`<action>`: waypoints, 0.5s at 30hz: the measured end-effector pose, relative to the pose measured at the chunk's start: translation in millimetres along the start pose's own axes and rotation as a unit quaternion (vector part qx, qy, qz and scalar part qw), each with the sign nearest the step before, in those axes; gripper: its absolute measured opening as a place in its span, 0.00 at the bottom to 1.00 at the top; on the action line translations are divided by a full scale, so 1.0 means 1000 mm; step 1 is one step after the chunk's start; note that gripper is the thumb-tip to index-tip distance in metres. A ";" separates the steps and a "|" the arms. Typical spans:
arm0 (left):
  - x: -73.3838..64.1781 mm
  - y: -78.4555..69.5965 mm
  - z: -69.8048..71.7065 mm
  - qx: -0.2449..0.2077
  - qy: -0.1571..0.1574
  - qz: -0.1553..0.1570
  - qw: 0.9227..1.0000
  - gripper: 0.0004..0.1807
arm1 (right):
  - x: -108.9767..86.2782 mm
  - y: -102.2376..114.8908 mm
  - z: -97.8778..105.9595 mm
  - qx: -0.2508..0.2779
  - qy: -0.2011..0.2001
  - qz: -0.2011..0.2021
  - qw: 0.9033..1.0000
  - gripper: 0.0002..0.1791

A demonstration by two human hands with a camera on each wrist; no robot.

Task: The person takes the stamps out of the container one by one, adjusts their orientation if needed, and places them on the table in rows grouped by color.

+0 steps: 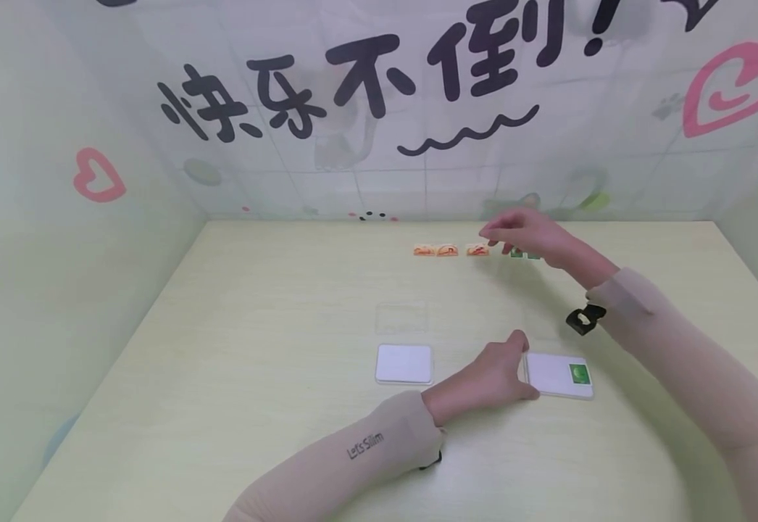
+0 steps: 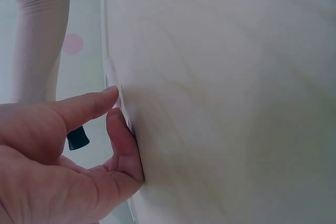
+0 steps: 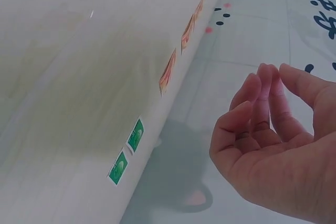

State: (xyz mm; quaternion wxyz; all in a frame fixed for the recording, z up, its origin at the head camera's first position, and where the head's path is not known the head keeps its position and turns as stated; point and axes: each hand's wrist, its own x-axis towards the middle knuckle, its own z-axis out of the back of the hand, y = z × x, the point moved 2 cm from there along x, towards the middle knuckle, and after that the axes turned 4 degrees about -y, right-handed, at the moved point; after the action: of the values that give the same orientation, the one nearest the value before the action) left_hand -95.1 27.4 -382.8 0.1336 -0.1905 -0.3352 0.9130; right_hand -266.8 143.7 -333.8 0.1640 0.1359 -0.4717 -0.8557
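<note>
At the front right lies a flat white card (image 1: pixel 551 373) in a shallow clear case, with a green stamp (image 1: pixel 580 374) on its right end. My left hand (image 1: pixel 493 373) holds this card at its left side, thumb on the near corner and a finger at the far one. Over the back of the table hovers my right hand (image 1: pixel 530 233), fingers bent and thumb close to the fingertips, with nothing visible between them. Two green stamps (image 3: pixel 127 150) lie below it, partly hidden by the hand in the head view. Several orange stamps (image 1: pixel 447 250) continue that row leftward.
Left of my left hand sits a second white card (image 1: pixel 404 364) in a clear case. Behind it lies a transparent cover (image 1: pixel 401 317). A printed wall covering (image 1: pixel 301 188) rises along the table's back edge.
</note>
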 end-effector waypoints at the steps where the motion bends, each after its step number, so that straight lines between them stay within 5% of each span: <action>1: 0.000 0.000 0.000 -0.001 0.001 0.000 1.000 0.28 | -0.002 0.000 0.001 0.001 0.000 -0.002 1.000 0.21; 15: 0.003 -0.001 0.001 0.001 0.009 0.009 1.000 0.28 | -0.024 0.004 0.011 -0.033 -0.018 -0.001 0.999 0.22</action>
State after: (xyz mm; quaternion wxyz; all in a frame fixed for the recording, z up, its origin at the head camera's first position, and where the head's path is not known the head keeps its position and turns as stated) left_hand -98.0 28.7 -382.8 0.1282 -0.2013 -0.3317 0.9127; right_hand -248.2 160.0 -322.9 0.1592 0.1149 -0.4460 -0.8732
